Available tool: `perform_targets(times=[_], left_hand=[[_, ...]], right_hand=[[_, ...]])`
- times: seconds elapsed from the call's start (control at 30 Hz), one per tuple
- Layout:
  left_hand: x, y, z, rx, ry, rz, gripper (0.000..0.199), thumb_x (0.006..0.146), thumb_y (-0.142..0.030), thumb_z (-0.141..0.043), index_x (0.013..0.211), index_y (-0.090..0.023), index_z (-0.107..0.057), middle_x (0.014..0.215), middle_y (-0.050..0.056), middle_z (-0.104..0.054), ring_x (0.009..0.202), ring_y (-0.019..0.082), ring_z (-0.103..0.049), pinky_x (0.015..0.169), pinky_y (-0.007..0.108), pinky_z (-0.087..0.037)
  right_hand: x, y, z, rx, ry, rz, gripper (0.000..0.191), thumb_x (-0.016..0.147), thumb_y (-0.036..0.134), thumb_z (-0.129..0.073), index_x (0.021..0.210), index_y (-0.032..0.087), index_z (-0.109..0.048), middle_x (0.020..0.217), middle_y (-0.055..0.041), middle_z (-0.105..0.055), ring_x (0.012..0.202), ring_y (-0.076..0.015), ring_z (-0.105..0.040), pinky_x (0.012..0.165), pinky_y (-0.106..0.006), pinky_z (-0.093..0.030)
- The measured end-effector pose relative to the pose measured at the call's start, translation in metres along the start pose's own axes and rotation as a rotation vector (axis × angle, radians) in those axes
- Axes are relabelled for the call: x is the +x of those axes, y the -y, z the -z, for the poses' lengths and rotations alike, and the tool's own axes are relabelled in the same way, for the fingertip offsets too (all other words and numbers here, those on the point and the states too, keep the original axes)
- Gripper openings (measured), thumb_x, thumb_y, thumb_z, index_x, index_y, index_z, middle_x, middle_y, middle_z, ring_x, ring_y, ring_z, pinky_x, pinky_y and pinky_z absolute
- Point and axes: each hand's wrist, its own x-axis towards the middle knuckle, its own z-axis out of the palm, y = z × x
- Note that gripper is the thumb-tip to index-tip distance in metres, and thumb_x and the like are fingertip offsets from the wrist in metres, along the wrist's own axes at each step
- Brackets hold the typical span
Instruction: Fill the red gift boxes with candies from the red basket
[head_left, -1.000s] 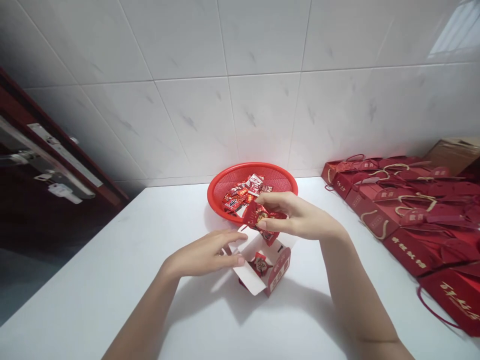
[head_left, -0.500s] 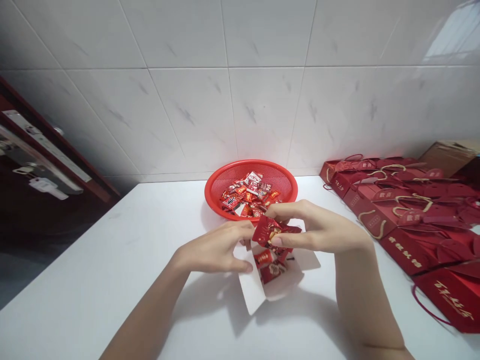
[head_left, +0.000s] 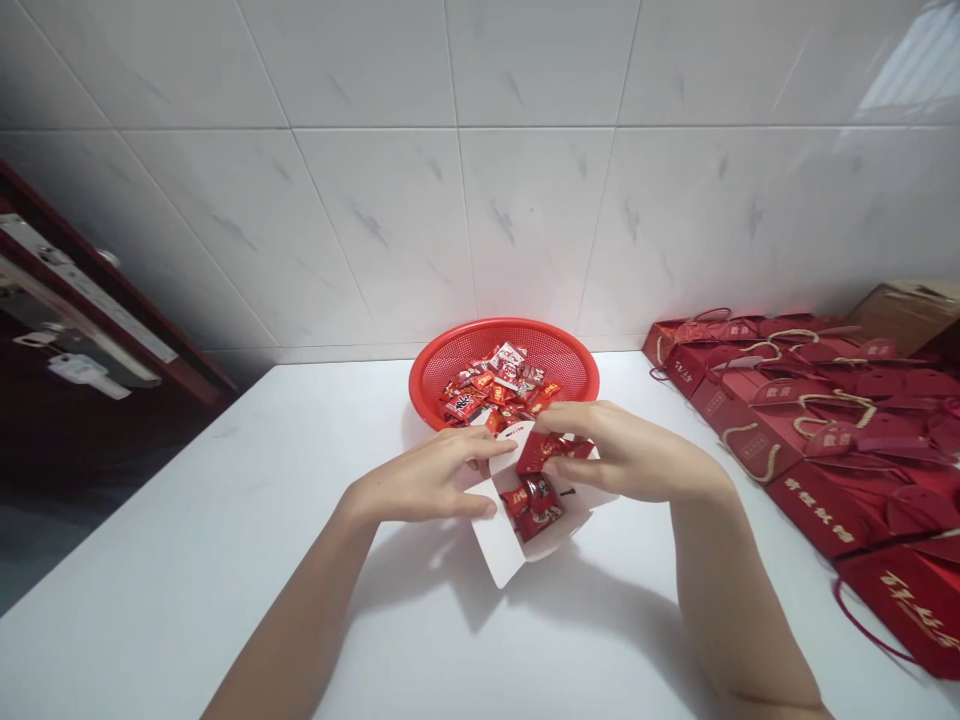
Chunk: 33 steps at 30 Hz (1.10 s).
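Packet [head_left: 535, 453] lies in the right grip [head_left: 626, 455] at the open box [head_left: 498, 538].

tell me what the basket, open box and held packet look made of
Basket: likely plastic, glossy red, evenly perforated and smooth-edged. Open box: probably thin card, matt white inside, flat with folded edges. Held packet: perhaps plastic or foil film, since it looks thin and printed; finish unclear.

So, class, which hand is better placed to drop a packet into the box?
Probably the right hand: it holds a red packet at the open box, while the left hand touches a flap.
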Motion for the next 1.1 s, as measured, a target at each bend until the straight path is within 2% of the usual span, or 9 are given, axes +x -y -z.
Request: perform_targets(times=[0.13,0.23,0.33,0.57,0.83,0.97,1.1], left_hand=[[0.001,0.004,-0.001,-0.029,0.008,-0.006,0.037,0.086,-0.044,-0.065,0.118,-0.025,-0.070,0.097,0.004,-0.063,0.089,0.023,-0.059,0.080,0.031,-0.047],[0.001,0.006,-0.002,-0.034,0.004,0.007,0.044,0.086,-0.043,-0.066,0.126,-0.027,-0.067,0.105,0.005,-0.065,0.096,0.024,-0.061,0.085,0.033,-0.048],[0.001,0.008,-0.003,-0.018,0.007,0.028,0.049,0.085,-0.040,-0.066,0.133,-0.028,-0.064,0.111,0.005,-0.066,0.100,0.025,-0.061,0.087,0.034,-0.048],[0.001,0.004,-0.002,-0.016,0.046,0.105,0.057,0.084,-0.035,-0.067,0.140,-0.028,-0.059,0.118,0.005,-0.065,0.108,0.026,-0.061,0.094,0.036,-0.048],[0.000,0.002,-0.003,-0.003,0.019,0.048,0.051,0.084,-0.038,-0.068,0.134,-0.028,-0.064,0.111,0.004,-0.067,0.103,0.025,-0.062,0.091,0.033,-0.048],[0.000,-0.003,-0.004,-0.013,0.024,0.070,0.050,0.086,-0.042,-0.068,0.133,-0.025,-0.063,0.116,0.004,-0.066,0.108,0.025,-0.060,0.092,0.032,-0.046],[0.001,-0.008,-0.006,0.000,0.014,0.075,0.043,0.093,-0.050,-0.058,0.126,-0.024,-0.065,0.110,0.005,-0.066,0.103,0.024,-0.059,0.088,0.031,-0.045]], right_hand=[[0.002,0.000,-0.002,0.038,-0.010,0.009,0.011,0.091,0.012,-0.056,0.083,0.019,-0.060,0.080,-0.0008,-0.064,0.069,-0.0141,-0.055,0.062,-0.025,-0.040],[0.004,-0.003,-0.005,0.067,0.006,0.018,0.015,0.091,0.011,-0.057,0.100,0.019,-0.066,0.099,-0.0037,-0.072,0.084,-0.0175,-0.064,0.071,-0.028,-0.046],[0.004,-0.006,-0.006,0.040,-0.054,0.007,0.024,0.092,0.012,-0.056,0.113,0.021,-0.066,0.114,-0.0056,-0.073,0.098,-0.0207,-0.067,0.081,-0.031,-0.050],[-0.005,-0.004,0.003,0.006,-0.116,0.022,0.021,0.096,0.023,-0.056,0.113,0.022,-0.068,0.109,-0.0056,-0.075,0.097,-0.0214,-0.068,0.084,-0.034,-0.052],[-0.025,-0.010,0.021,0.019,-0.214,-0.009,0.025,0.097,0.039,-0.057,0.112,0.023,-0.071,0.107,-0.0066,-0.075,0.090,-0.0207,-0.069,0.083,-0.034,-0.055],[-0.037,-0.018,0.009,-0.108,-0.166,-0.127,0.024,0.096,0.038,-0.059,0.112,0.023,-0.069,0.107,-0.0078,-0.074,0.090,-0.0228,-0.068,0.078,-0.034,-0.053],[-0.058,-0.024,-0.017,-0.106,-0.163,-0.281,0.042,0.094,0.049,-0.061,0.127,0.022,-0.062,0.120,-0.0117,-0.070,0.097,-0.0267,-0.069,0.080,-0.039,-0.055]])
